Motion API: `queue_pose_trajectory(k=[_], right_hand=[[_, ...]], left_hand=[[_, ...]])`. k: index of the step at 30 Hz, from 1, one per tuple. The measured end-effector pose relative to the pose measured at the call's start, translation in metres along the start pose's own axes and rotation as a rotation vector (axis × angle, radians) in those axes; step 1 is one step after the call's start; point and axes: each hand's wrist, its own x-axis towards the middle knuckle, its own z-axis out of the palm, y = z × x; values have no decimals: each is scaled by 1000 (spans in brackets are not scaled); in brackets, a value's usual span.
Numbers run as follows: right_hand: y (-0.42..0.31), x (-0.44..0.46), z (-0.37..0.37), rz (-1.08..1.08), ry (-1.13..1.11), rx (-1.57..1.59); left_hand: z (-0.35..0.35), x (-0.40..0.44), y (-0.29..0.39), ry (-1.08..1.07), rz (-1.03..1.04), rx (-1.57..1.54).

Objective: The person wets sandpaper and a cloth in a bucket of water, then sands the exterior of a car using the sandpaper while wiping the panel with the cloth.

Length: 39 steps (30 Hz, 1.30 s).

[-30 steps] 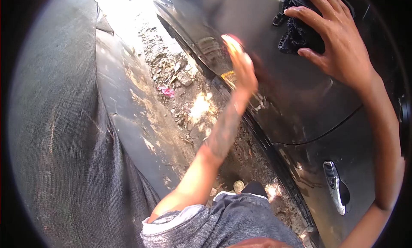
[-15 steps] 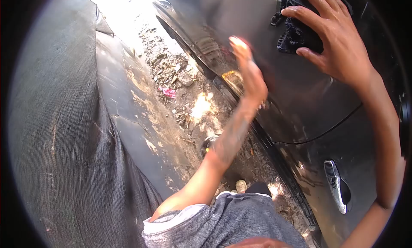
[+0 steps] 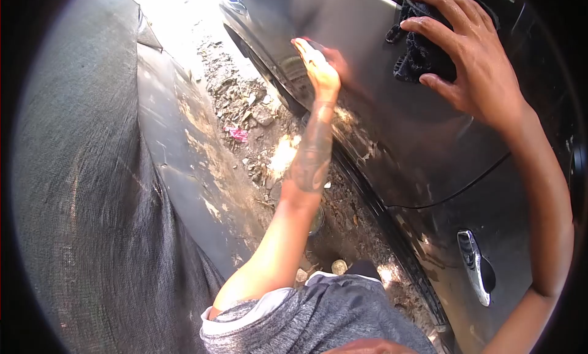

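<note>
My right hand [image 3: 481, 63] is curved over a bunched black cloth [image 3: 416, 57], its fingers spread and pressing it to the dark car [image 3: 392, 102]. Part of the cloth is hidden under the palm. My left hand [image 3: 320, 69] is raised beside the car's side panel, fingers stretched out and holding nothing. Its reflection shows in the glossy paint right next to it; whether the hand touches the panel I cannot tell. The left forearm crosses in front of the car's lower edge.
A chrome door handle [image 3: 474, 268] sits on the car at lower right. Dark mesh fabric [image 3: 92, 182] drapes over a grey surface on the left. Between them runs a strip of rubble [image 3: 245, 109] with a pink scrap [image 3: 237, 134]. A round container [image 3: 316, 220] is partly hidden by my left arm.
My left hand has moved forward and to the left along the car's side. The right hand has stayed on the cloth, with only a slight shift.
</note>
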Motion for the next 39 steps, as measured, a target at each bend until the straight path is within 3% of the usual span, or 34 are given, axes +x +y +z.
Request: queue_pose_trajectory(k=[2,3,4,6,7,8,10,11,12,13,15,16,18,20,22,23,26,27,30,31,34,35,36,38,39], right_hand=[[1,1,0,4,-9,-14],[1,1,2,9,-23,-26],[1,0,4,14,-21,-25],[4,-1,7,-90,106,-79],[4,-1,6,-98,104,-76],[5,-1,5,-72,77,-62],[1,-3,2,-22,12,-19],[1,-1,0,-2,-13,-7],[1,1,-1,19,-37,4],[2,1,5,13,-34,0],[7,0,22,-26,196,-88],[6,0,22,-35,192,-86],[3,-1,21,19,156,-32],[1,-2,20,22,154,-36],[1,0,19,18,157,-51],[1,0,19,13,157,-44],[3,0,20,-2,154,-31],[3,-1,20,0,167,-28],[2,0,18,11,146,-32],[1,0,18,9,148,-32],[1,1,18,7,123,-38],[1,1,18,9,127,-33],[1,1,17,18,131,-25],[0,0,19,19,131,-18],[1,1,18,17,140,-24]], left_hand=[[22,-33,72,-19,-9,263],[48,-75,92,30,40,163],[47,-112,120,-187,149,208],[35,-78,97,-174,295,246],[29,-43,85,-59,27,221],[10,-16,53,-56,-128,-44],[3,11,49,-70,-17,172],[21,-13,52,26,-39,126],[48,-49,98,123,-60,79],[47,-93,117,-96,112,257],[31,-63,90,-55,118,223],[21,-48,80,-22,104,198],[43,14,132,121,-605,454],[47,24,61,39,-833,881],[51,-81,91,66,122,208],[43,-73,77,71,129,204],[0,-10,9,-9,-242,-101],[-8,15,-17,20,79,241],[38,-40,77,92,-1,131],[44,-93,88,-94,40,353],[26,-60,87,-104,134,283],[26,-2,123,-196,-672,788],[-6,-1,-1,-29,90,327],[5,2,22,59,5,186],[30,-17,65,82,18,47]])
